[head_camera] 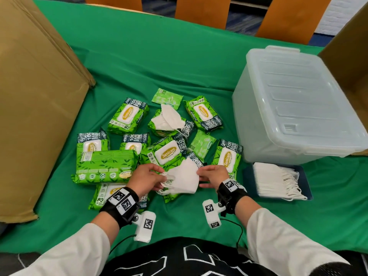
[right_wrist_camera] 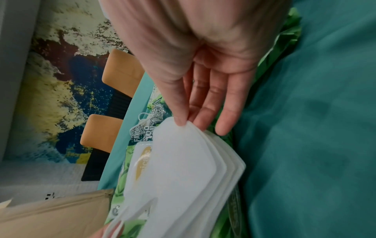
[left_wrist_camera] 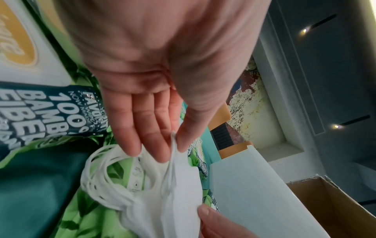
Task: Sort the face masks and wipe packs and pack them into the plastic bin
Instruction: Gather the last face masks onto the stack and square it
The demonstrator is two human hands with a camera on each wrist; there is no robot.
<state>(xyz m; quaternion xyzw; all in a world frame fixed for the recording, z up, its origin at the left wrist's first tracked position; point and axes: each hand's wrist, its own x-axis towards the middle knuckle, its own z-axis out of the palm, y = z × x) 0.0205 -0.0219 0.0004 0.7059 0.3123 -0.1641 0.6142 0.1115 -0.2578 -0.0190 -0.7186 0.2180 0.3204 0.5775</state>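
Fanning slightly at the edges, the white mask stack [head_camera: 184, 179] is pinched by left hand [head_camera: 146, 177] and right hand [head_camera: 214, 175] above green wipe packs [head_camera: 128, 116] on the green-clothed counter [head_camera: 179, 62].

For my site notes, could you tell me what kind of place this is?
Probably a meeting or common room set up for recording: a table under green cloth, orange chairs behind it, and a painted mural on the wall.

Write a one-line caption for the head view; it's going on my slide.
Both hands hold a stack of white masks above scattered green wipe packs beside the closed plastic bin.
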